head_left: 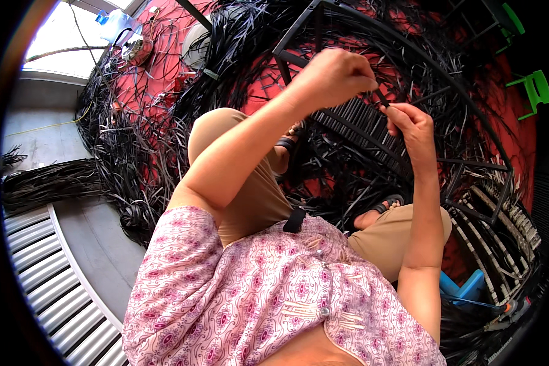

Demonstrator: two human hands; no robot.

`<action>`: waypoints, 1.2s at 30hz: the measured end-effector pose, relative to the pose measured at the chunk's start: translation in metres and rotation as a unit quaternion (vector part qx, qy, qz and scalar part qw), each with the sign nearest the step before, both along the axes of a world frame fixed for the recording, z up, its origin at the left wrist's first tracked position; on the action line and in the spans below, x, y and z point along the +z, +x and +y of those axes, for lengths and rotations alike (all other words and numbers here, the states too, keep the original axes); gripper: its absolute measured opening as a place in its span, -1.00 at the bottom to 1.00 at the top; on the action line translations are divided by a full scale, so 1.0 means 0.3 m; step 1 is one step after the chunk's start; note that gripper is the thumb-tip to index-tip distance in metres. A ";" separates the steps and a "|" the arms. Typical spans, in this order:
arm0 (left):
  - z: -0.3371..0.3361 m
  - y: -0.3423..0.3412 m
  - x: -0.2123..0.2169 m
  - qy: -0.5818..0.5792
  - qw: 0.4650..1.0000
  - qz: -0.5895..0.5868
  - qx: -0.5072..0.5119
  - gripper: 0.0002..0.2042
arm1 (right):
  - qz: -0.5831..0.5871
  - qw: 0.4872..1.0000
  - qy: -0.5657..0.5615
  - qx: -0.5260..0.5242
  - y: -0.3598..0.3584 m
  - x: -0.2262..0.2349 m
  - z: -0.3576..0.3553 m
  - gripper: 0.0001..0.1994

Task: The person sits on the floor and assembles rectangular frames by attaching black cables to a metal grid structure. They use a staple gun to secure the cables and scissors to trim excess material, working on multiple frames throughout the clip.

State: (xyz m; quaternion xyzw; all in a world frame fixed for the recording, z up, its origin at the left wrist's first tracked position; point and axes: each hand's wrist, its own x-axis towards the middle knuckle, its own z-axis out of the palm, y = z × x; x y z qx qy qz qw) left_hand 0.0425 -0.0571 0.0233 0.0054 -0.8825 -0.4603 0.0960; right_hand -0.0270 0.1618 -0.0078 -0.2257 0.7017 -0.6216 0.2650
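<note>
Seen from the head camera, a seated person in a pink-and-white patterned top (250,299) and tan cloth trousers (241,152) works a thin, flat black strip (382,97) between two bare hands. The left hand (340,74), upper of the pair, has its fingers closed on the strip's upper end; the right hand (413,127) pinches it lower down, thumb against forefinger — the two hands near each other but apart. The strip is just above a dark, close-set slatted panel (360,131) within an angular black frame (297,27). Tangled black strands (116,165) spread over the red floor (259,91). A bright green plastic chair (534,91) stands at the far right — a clear blue-tinted plastic bottle (116,24) lies at upper left, above a curved white slatted rack (43,262).
</note>
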 end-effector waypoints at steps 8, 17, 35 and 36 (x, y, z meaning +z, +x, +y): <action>-0.275 0.100 -0.002 0.033 0.994 -0.049 0.093 -0.83 | 0.003 0.995 0.028 0.095 0.003 0.041 -0.257 -0.82; -0.350 0.141 -0.060 0.038 0.990 -0.062 0.119 -0.79 | -0.049 0.986 0.083 0.138 -0.004 0.051 -0.359 -0.84; -0.314 0.155 -0.081 -0.023 0.976 -0.037 0.213 -0.71 | -0.067 0.971 0.171 0.154 -0.047 0.045 -0.399 -0.83; -0.314 0.155 -0.083 -0.012 0.977 -0.039 0.211 -0.67 | -0.063 0.968 0.185 0.159 -0.056 0.044 -0.401 -0.82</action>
